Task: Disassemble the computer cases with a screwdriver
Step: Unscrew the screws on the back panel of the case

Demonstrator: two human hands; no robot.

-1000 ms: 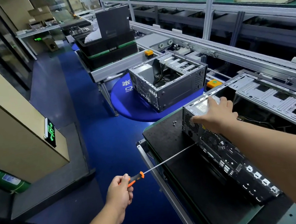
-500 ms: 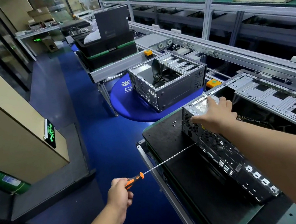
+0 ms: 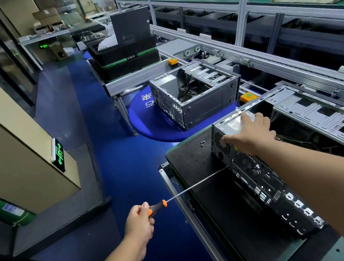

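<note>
L hand grips screwdriver, tip at case rear; R hand flat, fingers straight, on case top corner.

Loose screws on bench, left of case

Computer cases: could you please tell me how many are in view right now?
2: one on the black bench mat under the right hand, another open on the blue round platform beyond. Others may be hidden.
</note>
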